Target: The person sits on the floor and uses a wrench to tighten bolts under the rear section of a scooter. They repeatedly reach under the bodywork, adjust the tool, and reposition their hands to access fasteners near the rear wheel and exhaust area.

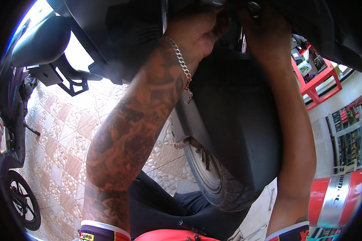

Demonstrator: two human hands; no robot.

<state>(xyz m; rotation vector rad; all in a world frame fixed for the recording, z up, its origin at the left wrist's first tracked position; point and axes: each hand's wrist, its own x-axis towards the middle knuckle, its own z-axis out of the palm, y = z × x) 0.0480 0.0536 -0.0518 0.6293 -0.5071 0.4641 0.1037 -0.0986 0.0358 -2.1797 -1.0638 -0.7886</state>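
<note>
Both forearms reach up under the dark plastic bodywork (112,40) of a two-wheeler. My left hand (205,30), with a chain bracelet at the wrist, has curled fingers at the underside; what they grip is hidden. My right hand (265,32) is beside it, fingers bent in shadow near a small metal piece (254,8); what it holds is unclear. Between my arms hangs a black mudguard (237,116) over a tyred wheel (205,184).
Another two-wheeler (18,197) stands at far left on the patterned tiled floor (60,132). At right are a red metal stand (315,84), a shelving unit with goods (346,140), a red-and-silver drum (354,193) and tools (270,205) lying on the floor.
</note>
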